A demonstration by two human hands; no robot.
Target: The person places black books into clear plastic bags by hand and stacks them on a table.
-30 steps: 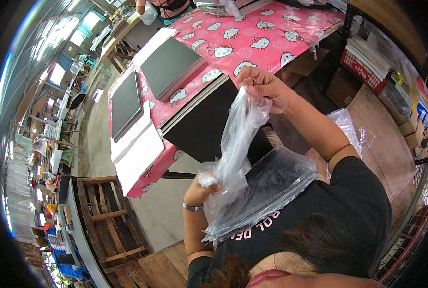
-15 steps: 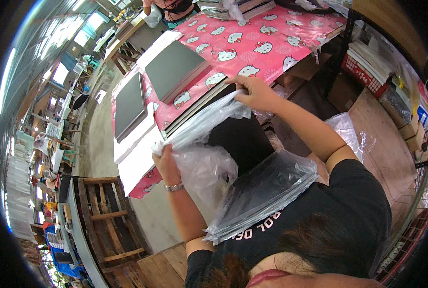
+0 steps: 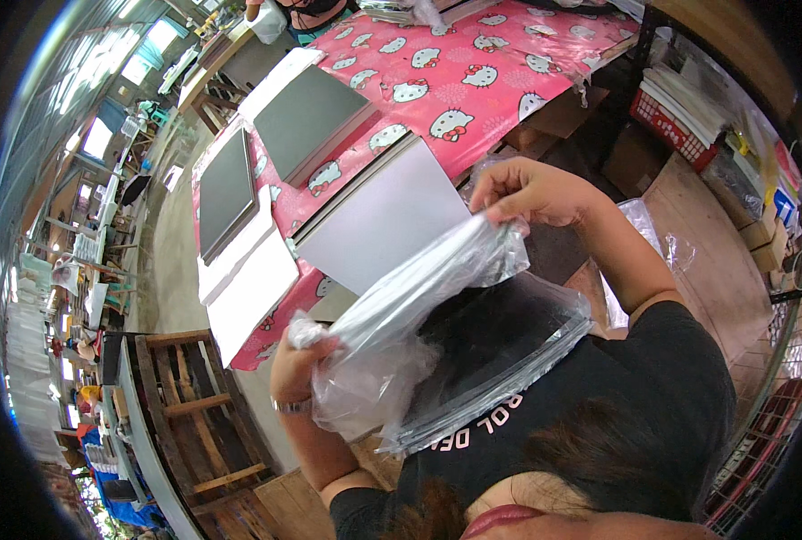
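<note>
A clear plastic bag [image 3: 419,288] stretches between my two hands in front of my chest. My left hand [image 3: 300,360] is closed on its bunched left end. Thumb and fingers of my right hand [image 3: 531,193] pinch its right end. Just beyond the plastic, a stack of boards with a white face [image 3: 387,211] lies at the table's near edge. Dark material [image 3: 482,319] shows through the plastic below my hands. A pile of clear plastic sleeves [image 3: 500,396] rests against my shirt.
On the pink patterned tablecloth [image 3: 482,72] lie a thick dark-covered stack [image 3: 311,121], a thinner dark stack [image 3: 228,193] and white sheets [image 3: 252,283]. A wooden pallet [image 3: 198,396] is at lower left, a red basket [image 3: 671,130] at right. Another person [image 3: 315,13] stands at the far end.
Both hands have drawn the plastic bag back toward my body, away from the stack. The stack's white face now shows, where the plastic and a black surface were before.
</note>
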